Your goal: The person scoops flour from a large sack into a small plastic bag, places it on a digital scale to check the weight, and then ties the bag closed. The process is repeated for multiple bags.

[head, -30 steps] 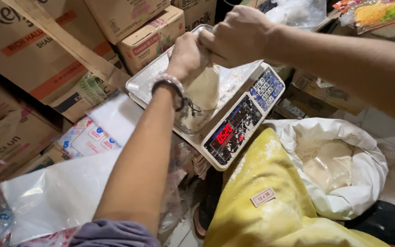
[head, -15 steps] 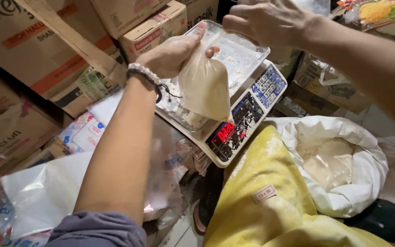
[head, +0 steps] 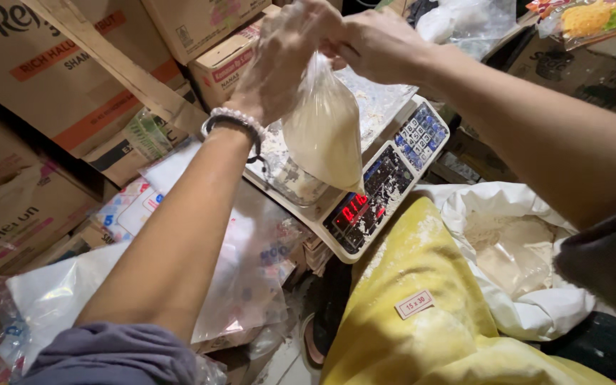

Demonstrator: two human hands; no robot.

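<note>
Fingers (head: 308,28) of the left hand (head: 279,64) were pinched around the gathered neck of a clear plastic bag (head: 324,132) of pale powder, and the fingers (head: 354,36) of the right hand (head: 376,44) were closed on the same neck from the other side, so the two hands met knuckle to knuckle at the top. The bag hung straight down from that shared grip, its long axis upright, its pointed bottom corner hovering just above the front edge of a white electronic scale (head: 365,192) and not resting on it. Neither hand was clearly nearer; both held the twist directly. Below the scale lay a yellow sack (head: 422,299) dusted with powder and, beside it, an open white sack (head: 515,249) of the same pale stuff. Cardboard boxes (head: 51,85) were stacked behind the left arm.
</note>
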